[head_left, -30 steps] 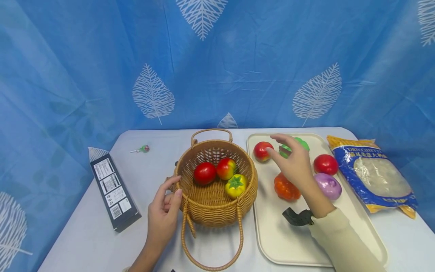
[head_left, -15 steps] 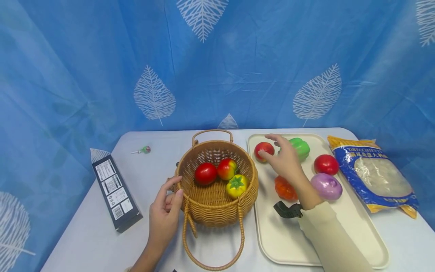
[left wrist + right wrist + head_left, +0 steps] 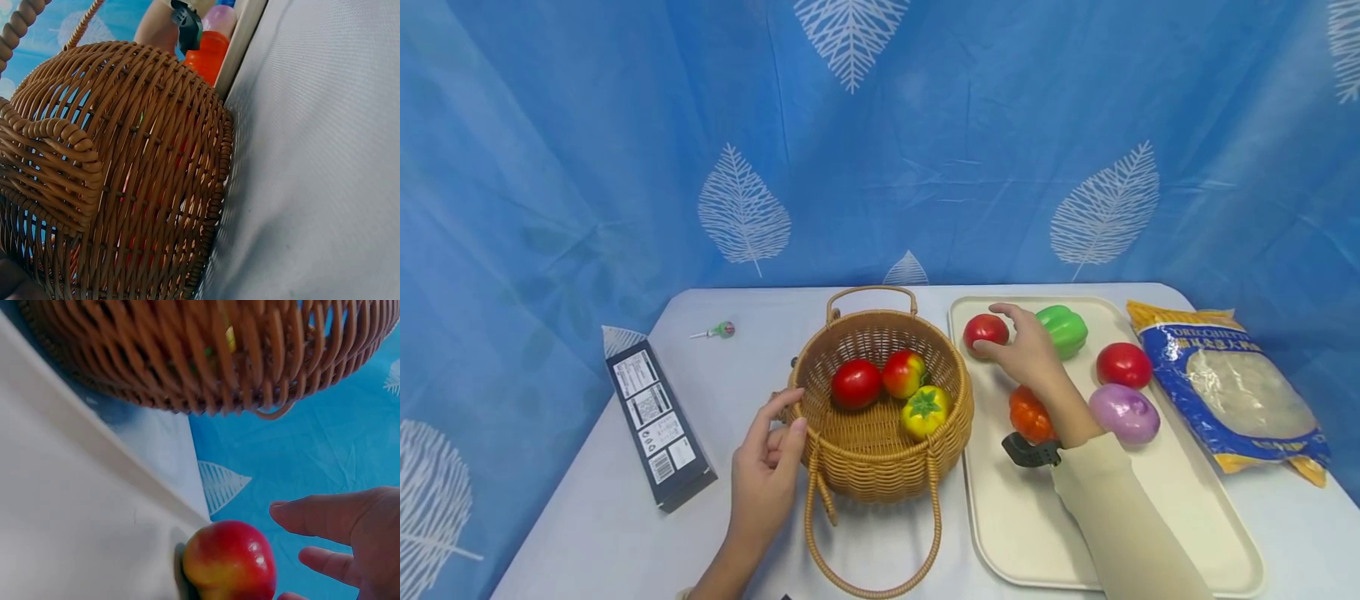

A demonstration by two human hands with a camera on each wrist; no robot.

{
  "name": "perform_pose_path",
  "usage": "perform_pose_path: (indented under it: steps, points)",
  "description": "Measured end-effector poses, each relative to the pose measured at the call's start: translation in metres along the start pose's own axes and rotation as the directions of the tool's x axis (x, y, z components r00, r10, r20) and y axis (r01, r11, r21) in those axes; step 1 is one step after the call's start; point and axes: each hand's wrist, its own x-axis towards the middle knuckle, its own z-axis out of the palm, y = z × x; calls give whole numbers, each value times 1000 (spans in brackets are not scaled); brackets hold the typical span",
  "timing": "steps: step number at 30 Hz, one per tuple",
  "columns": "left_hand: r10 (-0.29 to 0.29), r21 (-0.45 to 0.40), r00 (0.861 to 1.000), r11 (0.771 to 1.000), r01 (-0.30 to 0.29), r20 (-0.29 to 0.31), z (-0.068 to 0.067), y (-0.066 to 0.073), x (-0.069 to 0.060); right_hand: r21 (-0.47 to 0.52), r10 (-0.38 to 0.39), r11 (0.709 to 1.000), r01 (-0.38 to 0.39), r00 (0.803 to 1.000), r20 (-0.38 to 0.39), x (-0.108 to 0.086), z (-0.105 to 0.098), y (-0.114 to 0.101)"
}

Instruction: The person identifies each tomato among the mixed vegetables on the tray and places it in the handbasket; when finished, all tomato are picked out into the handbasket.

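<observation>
My left hand (image 3: 766, 467) grips the left rim of a round wicker basket (image 3: 880, 479), index finger over the edge and thumb on the outer wall. Only a dark bit of that hand shows in the left wrist view, beside the woven basket wall (image 3: 150, 156). Inside lie a red tomato-like fruit (image 3: 855, 384), a red-yellow fruit (image 3: 903, 372) and a yellow one with green leaves (image 3: 924, 412). Over the tray my right hand (image 3: 1028, 352) reaches around a red-yellow apple-like fruit (image 3: 986, 334). In the right wrist view the spread fingers (image 3: 319, 515) stand apart from this fruit (image 3: 230, 562).
The cream tray (image 3: 1022, 542) also bears a green pepper (image 3: 1063, 330), a red tomato (image 3: 1123, 365), a purple onion-like vegetable (image 3: 1124, 412) and an orange pumpkin-like one (image 3: 1032, 415). A pasta bag (image 3: 1240, 387) lies right; a black box (image 3: 658, 425) and a lollipop (image 3: 724, 329) lie left.
My right hand has moved left and slightly down toward the apple-like fruit, uncovering the green pepper. The left hand stays at the basket rim.
</observation>
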Motion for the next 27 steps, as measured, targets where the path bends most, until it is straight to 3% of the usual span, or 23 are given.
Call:
perform_pose_path:
  steps: [7, 16, 27]
  points:
    - [3, -4, 1000, 1000, -3, -9, 1, 0, -1, -29, -14, 999, 14, 1000, 20, 5, -1, 4]
    - [10, 0, 1000, 1000, -10, -9, 0, 1, -1, -149, -47, 987, 57, 996, 72, 9, 1, 1]
    - [-2, -2, 1000, 1000, 2, -12, 1, 2, -1, -198, -40, 979, 46, 999, 35, 13, 7, 6]
